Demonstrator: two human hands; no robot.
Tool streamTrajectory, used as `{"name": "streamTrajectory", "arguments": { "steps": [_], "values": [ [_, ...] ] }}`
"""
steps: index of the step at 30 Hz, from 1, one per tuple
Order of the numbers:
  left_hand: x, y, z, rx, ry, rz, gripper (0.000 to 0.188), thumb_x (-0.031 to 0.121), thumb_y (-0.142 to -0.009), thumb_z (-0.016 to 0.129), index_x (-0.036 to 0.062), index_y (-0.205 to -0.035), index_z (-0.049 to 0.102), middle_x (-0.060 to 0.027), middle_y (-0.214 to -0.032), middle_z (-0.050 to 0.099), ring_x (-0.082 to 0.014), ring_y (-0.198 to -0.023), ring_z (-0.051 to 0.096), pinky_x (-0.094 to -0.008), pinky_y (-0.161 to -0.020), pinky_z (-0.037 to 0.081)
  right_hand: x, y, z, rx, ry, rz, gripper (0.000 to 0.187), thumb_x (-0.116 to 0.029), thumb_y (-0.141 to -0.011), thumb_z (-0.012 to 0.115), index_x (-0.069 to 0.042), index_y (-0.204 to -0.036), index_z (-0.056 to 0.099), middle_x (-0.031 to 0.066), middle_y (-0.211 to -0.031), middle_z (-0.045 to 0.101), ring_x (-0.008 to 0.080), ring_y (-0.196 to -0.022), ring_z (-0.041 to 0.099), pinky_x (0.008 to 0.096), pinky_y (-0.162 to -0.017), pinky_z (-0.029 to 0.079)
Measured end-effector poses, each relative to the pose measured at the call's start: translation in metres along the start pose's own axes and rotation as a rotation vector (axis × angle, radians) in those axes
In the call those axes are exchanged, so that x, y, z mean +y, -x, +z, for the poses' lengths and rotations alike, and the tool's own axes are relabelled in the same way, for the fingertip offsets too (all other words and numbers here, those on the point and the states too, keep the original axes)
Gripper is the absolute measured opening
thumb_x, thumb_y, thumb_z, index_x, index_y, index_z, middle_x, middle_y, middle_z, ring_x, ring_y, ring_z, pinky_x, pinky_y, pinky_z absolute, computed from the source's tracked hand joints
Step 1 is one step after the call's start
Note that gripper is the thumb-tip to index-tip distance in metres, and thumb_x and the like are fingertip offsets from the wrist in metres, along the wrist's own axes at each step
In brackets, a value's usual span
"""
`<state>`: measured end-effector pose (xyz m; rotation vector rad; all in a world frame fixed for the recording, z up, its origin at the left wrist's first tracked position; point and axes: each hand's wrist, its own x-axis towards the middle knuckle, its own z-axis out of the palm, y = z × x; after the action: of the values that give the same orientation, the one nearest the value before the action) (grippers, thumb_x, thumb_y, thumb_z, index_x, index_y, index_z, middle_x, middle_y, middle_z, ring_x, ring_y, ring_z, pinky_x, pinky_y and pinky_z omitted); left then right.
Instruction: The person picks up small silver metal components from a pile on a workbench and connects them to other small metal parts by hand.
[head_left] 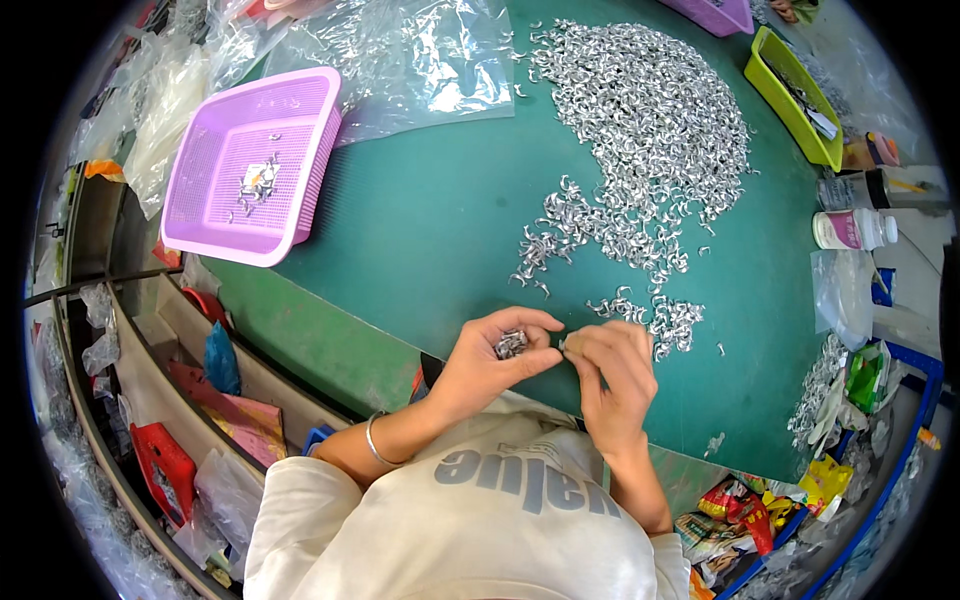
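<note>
Near the table's front edge, my left hand (494, 352) is cupped around a cluster of small curved metal pieces (511, 344). Close beside it, my right hand (612, 372) pinches a small piece between thumb and forefinger; most of that piece is hidden. The fingertips of both hands almost meet. Just beyond my right hand lies a small group of the same silvery hooked pieces (677, 325). It trails back into a large heap (650, 110) at the far right of the green table (420, 220).
A purple basket (312, 190) with a few metal pieces stands at the left. Clear plastic sheeting (430, 70) covers the far edge. On the right are a yellow-green tray (790, 95) and a white bottle (850, 230). A wooden shelf unit (180, 380) stands at lower left.
</note>
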<state>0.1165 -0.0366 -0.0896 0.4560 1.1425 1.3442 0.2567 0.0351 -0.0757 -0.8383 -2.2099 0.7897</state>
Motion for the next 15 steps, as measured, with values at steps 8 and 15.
{"name": "streamTrajectory", "arguments": {
  "steps": [8,15],
  "values": [
    [0.026,0.012,0.015,-0.084,-0.147,0.105,0.010,0.002,-0.078,0.062,-0.0018,-0.088,0.063,-0.0038,-0.083,0.060,-0.0048,-0.070,0.049,-0.0180,-0.058,0.038,-0.026,0.003,-0.015,0.168,-0.510,0.342,0.023,0.008,-0.062,0.069,0.002,-0.082,0.060,0.0092,-0.080,0.062,0.0201,-0.076,0.054,0.0291,-0.066,0.041],
    [0.028,0.017,0.018,-0.172,-0.073,0.179,0.013,0.000,-0.079,0.061,-0.0013,-0.091,0.063,-0.0058,-0.088,0.062,-0.0056,-0.071,0.050,-0.0198,-0.060,0.040,-0.030,0.003,-0.026,0.108,-0.588,0.288,0.023,0.010,-0.058,0.069,0.004,-0.079,0.062,0.0107,-0.078,0.061,0.0210,-0.075,0.052,0.0284,-0.064,0.041]
  ]
}}
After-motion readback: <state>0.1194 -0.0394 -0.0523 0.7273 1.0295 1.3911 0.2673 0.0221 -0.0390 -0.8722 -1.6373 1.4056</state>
